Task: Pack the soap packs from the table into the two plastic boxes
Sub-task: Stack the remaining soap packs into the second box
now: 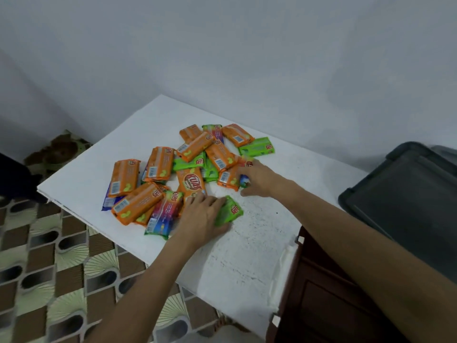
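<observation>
A heap of several soap packs (158,167), orange, green and multicoloured, lies on the white table (249,246). My left hand (200,216) grips a green soap pack (230,211) at the heap's near edge, fingers over its left end and thumb under it. My right hand (257,179) lies on the heap's right side, its fingers curled round a blue-and-green pack (244,181) beside an orange pack (228,178). A dark grey plastic box (405,194) with its lid on stands at the right; a second box is only hinted at behind it.
The table's left edge (74,209) drops to a patterned tile floor (49,268). A dark brown wooden cabinet (321,293) stands under the table's right end. A pale wall runs behind the table. A dark object (12,177) sits at the far left.
</observation>
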`<state>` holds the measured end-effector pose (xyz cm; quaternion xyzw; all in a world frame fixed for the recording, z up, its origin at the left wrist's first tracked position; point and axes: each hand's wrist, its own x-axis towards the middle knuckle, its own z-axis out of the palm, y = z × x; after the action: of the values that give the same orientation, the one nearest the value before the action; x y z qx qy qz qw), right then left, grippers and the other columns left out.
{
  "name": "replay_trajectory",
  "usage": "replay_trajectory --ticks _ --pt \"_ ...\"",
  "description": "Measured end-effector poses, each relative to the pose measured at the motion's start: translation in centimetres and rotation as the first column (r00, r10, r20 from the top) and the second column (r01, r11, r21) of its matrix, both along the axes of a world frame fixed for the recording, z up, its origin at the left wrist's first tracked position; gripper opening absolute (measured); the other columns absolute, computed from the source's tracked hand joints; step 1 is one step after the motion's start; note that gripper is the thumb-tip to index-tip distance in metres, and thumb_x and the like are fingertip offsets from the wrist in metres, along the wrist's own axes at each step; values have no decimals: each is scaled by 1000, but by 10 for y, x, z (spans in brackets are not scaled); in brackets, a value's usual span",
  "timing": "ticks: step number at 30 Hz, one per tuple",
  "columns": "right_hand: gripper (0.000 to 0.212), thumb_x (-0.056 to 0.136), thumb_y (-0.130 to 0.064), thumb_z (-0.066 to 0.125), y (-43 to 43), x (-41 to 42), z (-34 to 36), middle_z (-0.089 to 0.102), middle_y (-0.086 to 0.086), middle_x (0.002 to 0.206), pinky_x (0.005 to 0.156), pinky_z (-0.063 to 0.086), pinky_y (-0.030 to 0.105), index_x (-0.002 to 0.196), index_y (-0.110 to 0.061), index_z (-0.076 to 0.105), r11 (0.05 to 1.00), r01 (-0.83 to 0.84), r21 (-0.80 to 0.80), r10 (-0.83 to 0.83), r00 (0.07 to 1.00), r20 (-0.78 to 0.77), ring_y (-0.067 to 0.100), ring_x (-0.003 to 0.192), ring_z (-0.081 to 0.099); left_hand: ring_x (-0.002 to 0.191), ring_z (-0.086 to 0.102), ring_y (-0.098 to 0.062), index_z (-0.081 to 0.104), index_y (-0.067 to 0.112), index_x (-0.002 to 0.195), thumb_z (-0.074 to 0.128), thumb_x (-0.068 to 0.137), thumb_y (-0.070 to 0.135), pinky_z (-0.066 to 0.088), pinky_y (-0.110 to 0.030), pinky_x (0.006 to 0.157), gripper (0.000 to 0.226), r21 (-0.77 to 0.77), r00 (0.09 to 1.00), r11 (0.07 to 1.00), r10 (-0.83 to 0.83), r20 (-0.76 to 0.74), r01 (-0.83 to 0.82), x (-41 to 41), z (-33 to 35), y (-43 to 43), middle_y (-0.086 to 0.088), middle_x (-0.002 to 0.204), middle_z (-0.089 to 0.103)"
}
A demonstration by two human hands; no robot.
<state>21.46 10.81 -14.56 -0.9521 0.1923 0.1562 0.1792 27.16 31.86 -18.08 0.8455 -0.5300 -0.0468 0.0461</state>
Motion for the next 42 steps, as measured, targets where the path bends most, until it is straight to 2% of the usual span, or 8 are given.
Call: replay_trajectory --ticks 6,12,16,21,25,31,35,42 --pt "24 83 -5 61 -18 -25 9 52 17 103 72 46 39 91 -20 45 986 102 129 -121 982 142 39 93 55 115 47 -23 42 29 142 53 77 70 35 -37 89 77 -36 999 999 36 -23 -36 -4 1 -3 2 131 58" --pt "80 87 -4 57 -33 -45 18 61 22 117 75 56 43 149 -34 18 965 209 162 -228 967 112 38 94 64 116 46 -23 40 28 143 54 78 68 38 -37 89 78 -53 998 997 44 -55 -47 -9 5 -1 1 133 56" --pt "46 90 -11 58 -33 -44 18 59 15 128 81 47 32 135 -13 48 970 230 84 -236 969 77 30 106 58 115 48 -20 41 29 143 58 78 65 40 -36 88 76 -86 996 994 55 -71 -61 -13 8 -1 2 132 57" --pt "39 91 -6 47 -36 -51 25 59 11 117 69 50 33 125 -24 54 943 324 83 -331 939 93 28 88 59 109 52 -18 38 28 144 61 77 61 45 -33 85 78 -149 992 985 70 -105 -85 -15 19 -1 1 127 59" --pt "36 83 13 49 -36 -61 36 57 7 106 57 52 18 101 -12 67 844 404 354 -505 821 267 24 87 59 100 54 -16 31 35 146 67 75 54 50 -30 74 82 -246 984 966 42 -175 -85 -18 26 -3 -2 122 58" --pt "25 86 11 51 -27 -102 62 66 17 105 76 59 27 87 -7 68 536 294 791 -795 492 356 25 93 69 92 64 -11 33 43 142 73 73 40 60 -38 70 79 -402 908 901 -24 -418 -161 -27 47 -15 -1 133 48" --pt "10 92 -3 59 -17 -139 82 62 8 107 75 61 31 91 -5 69 478 275 834 -863 321 389 22 97 68 80 65 -1 42 39 133 77 73 24 56 -24 62 71 -512 831 827 -106 -545 -231 -41 73 -24 8 126 50" --pt "23 86 6 63 1 -217 109 65 14 111 75 58 33 99 -13 68 363 182 914 -914 260 311 25 96 71 92 69 -9 49 23 121 67 81 -5 54 -20 78 52 -585 566 733 -334 -754 -347 -74 109 -37 10 102 68"
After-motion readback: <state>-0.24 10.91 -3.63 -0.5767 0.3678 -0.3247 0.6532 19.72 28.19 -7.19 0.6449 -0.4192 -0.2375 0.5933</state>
